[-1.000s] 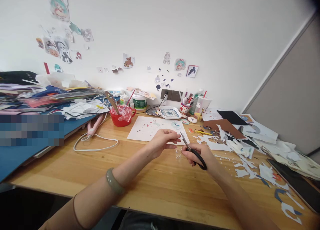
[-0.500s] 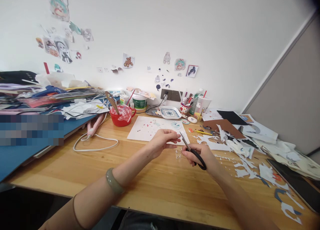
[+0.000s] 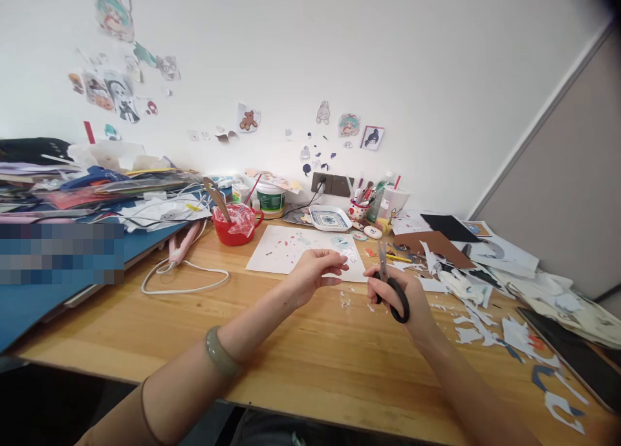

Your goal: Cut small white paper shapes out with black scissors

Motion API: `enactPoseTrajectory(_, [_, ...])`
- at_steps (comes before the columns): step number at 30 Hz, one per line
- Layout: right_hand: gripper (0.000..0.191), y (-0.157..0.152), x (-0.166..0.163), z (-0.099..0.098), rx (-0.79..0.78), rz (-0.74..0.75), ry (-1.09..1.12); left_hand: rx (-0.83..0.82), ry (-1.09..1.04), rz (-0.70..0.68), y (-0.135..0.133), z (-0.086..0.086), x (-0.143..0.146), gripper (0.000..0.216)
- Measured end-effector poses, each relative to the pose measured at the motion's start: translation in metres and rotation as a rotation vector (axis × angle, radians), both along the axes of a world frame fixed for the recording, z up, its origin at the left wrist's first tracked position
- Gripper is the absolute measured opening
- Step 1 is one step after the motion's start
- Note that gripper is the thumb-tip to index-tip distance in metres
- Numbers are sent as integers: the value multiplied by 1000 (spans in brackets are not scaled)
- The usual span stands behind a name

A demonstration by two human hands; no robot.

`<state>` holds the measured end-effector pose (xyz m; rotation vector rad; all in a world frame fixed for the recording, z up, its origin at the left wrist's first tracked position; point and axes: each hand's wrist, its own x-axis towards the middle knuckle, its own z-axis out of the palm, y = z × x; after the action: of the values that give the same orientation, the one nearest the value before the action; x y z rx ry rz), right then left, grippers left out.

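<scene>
My right hand (image 3: 400, 297) is closed around the black handles of a pair of scissors (image 3: 398, 304), whose blades point up and away from me. To its left, my left hand (image 3: 317, 275) hovers over the near edge of a white sheet (image 3: 276, 242); its thumb and fingers are pinched, and what lies between the tips is too small to make out. Small coloured cut pieces are scattered on that sheet. Tiny white paper snips (image 3: 345, 300) lie on the wooden table (image 3: 301, 355) below my hands.
Paper offcuts (image 3: 478, 323) and a brown sheet (image 3: 436, 247) cover the right side. At the back stand a red pot (image 3: 233, 234), a square patterned tray (image 3: 330, 218) and a pen cup (image 3: 359, 211). A white cord (image 3: 189, 291) loops at left, near stacked papers (image 3: 97, 187).
The scissors have swung away from my left hand, and my right hand has moved a little to the right, turning the blades more upright. My left hand stays nearly in place.
</scene>
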<state>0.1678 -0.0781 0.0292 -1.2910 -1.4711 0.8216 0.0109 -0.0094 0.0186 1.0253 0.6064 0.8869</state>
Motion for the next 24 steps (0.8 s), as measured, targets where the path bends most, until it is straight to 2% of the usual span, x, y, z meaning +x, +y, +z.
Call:
enactPoseTrajectory(3, [24, 3, 1, -4, 120, -108, 13, -6, 20, -30, -2, -2, 2, 24])
enactPoseTrajectory(7, [26, 4, 0, -7, 184, -108, -17, 0, 40, -91, -6, -6, 6, 24])
enactPoseTrajectory(24, [25, 4, 0, -8, 150, -79, -91, 13, 57, -138, -10, -9, 9, 24])
